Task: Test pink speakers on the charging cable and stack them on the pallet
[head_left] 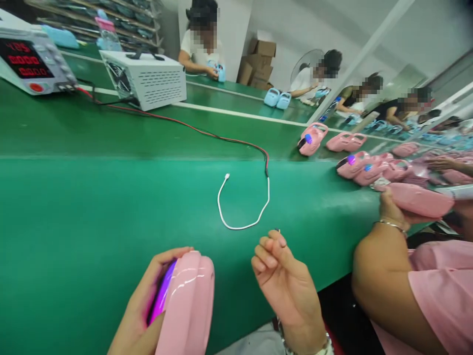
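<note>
Left hand [136, 315] fingers wrapped round the pink device [188, 301], lit purple, at the worktop [92, 212] edge. Right hand [284, 281] fingers curled, can't tell if pinching anything. White cable [244, 217] lies unplugged, so I'd guess it's early.

Left hand [142, 305] gripping pink casing [186, 305] (glowing purple), right hand [284, 281] curled

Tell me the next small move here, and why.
Probably reach the right hand forward to the free plug end of the white cable, lying loose on the green belt just ahead. The left hand grips the pink device, its purple light glowing, while the right hand's fingers are curled and seem to hold nothing large.
</note>
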`<move>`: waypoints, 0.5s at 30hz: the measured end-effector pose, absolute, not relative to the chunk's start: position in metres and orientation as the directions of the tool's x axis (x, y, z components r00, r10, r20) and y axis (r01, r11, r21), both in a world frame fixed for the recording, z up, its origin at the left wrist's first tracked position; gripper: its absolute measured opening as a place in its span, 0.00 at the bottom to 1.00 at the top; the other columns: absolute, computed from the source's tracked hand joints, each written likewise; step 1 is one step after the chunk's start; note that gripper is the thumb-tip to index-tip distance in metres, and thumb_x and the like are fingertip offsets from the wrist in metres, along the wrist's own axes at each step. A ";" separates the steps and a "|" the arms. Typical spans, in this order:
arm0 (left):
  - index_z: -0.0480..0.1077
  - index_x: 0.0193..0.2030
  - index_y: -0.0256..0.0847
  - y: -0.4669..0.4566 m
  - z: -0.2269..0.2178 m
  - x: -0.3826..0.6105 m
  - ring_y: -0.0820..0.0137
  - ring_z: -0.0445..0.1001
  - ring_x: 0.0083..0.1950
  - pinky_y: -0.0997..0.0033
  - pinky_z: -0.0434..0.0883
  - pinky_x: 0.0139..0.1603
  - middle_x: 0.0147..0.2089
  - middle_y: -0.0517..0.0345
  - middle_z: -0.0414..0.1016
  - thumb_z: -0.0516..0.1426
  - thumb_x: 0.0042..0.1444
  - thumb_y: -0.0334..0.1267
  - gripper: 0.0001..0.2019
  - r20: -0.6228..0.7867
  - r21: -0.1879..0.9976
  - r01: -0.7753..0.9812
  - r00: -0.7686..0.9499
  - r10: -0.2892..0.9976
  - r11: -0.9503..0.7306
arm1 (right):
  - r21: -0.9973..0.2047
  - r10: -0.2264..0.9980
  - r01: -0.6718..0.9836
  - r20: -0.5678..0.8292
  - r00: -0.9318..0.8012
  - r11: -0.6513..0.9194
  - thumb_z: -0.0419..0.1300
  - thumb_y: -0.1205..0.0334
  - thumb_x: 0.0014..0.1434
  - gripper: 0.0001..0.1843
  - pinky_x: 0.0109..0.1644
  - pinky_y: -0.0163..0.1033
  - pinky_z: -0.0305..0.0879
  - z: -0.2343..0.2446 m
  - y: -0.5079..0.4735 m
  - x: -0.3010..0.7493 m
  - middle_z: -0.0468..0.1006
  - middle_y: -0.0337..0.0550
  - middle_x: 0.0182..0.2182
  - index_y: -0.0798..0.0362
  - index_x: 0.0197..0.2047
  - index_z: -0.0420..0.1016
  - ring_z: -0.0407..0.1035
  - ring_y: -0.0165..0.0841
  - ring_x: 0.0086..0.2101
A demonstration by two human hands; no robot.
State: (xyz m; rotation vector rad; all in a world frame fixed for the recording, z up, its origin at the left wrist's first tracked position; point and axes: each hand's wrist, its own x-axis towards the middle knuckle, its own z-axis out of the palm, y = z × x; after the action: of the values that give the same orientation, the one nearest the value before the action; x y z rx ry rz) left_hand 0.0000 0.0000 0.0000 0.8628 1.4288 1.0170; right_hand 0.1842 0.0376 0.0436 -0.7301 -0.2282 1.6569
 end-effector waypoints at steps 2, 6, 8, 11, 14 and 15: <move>0.65 0.51 0.55 0.002 0.007 0.001 0.57 0.68 0.57 0.75 0.71 0.34 0.58 0.66 0.69 0.60 0.46 0.57 0.26 -0.403 0.915 -0.029 -0.087 0.911 0.402 | -0.545 0.935 -0.808 -0.353 -0.019 -0.222 0.75 0.71 0.42 0.19 0.25 0.26 0.66 0.046 0.039 0.189 0.71 0.30 0.21 0.52 0.25 0.65 0.63 0.21 0.20; 0.63 0.52 0.53 0.005 0.012 0.003 0.57 0.68 0.53 0.74 0.69 0.35 0.59 0.61 0.67 0.59 0.46 0.60 0.28 -0.440 0.897 -0.066 -0.049 0.897 0.437 | -0.598 0.948 -0.762 -0.311 -0.066 -0.249 0.74 0.68 0.44 0.19 0.26 0.27 0.65 0.050 0.040 0.192 0.68 0.31 0.22 0.51 0.25 0.64 0.61 0.22 0.20; 0.63 0.52 0.54 0.004 0.011 0.002 0.56 0.65 0.58 0.75 0.68 0.37 0.61 0.64 0.64 0.59 0.49 0.57 0.25 -0.416 0.908 -0.061 -0.028 0.909 0.414 | -0.634 0.956 -0.732 -0.282 -0.081 -0.249 0.72 0.66 0.46 0.19 0.27 0.29 0.64 0.049 0.039 0.190 0.65 0.32 0.23 0.50 0.25 0.62 0.59 0.23 0.22; 0.63 0.53 0.55 0.002 0.010 0.000 0.56 0.60 0.62 0.76 0.67 0.39 0.61 0.66 0.63 0.58 0.53 0.54 0.21 -0.379 0.925 -0.043 -0.019 0.925 0.378 | -0.707 0.972 -0.673 -0.217 -0.086 -0.218 0.67 0.63 0.49 0.18 0.28 0.34 0.63 0.049 0.037 0.188 0.58 0.34 0.24 0.49 0.25 0.58 0.57 0.28 0.24; 0.63 0.53 0.55 0.002 0.013 0.000 0.56 0.61 0.62 0.76 0.67 0.39 0.61 0.65 0.64 0.57 0.54 0.53 0.20 -0.386 0.922 -0.031 -0.030 0.922 0.385 | -0.745 0.979 -0.636 -0.164 -0.119 -0.202 0.64 0.62 0.50 0.17 0.28 0.36 0.62 0.052 0.036 0.188 0.53 0.35 0.25 0.49 0.26 0.55 0.53 0.29 0.24; 0.63 0.53 0.54 0.003 0.014 0.000 0.56 0.61 0.62 0.75 0.67 0.41 0.61 0.65 0.64 0.57 0.53 0.52 0.21 -0.388 0.921 -0.030 -0.034 0.921 0.388 | -0.743 0.979 -0.638 -0.158 -0.130 -0.204 0.63 0.62 0.50 0.17 0.28 0.35 0.61 0.054 0.036 0.189 0.53 0.35 0.25 0.48 0.26 0.55 0.53 0.29 0.24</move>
State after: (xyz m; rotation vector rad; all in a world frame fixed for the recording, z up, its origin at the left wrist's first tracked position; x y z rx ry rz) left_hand 0.0002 0.0025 0.0139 0.8762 1.3837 0.9480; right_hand 0.1885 0.0357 0.0535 -0.7623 -0.6143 1.6511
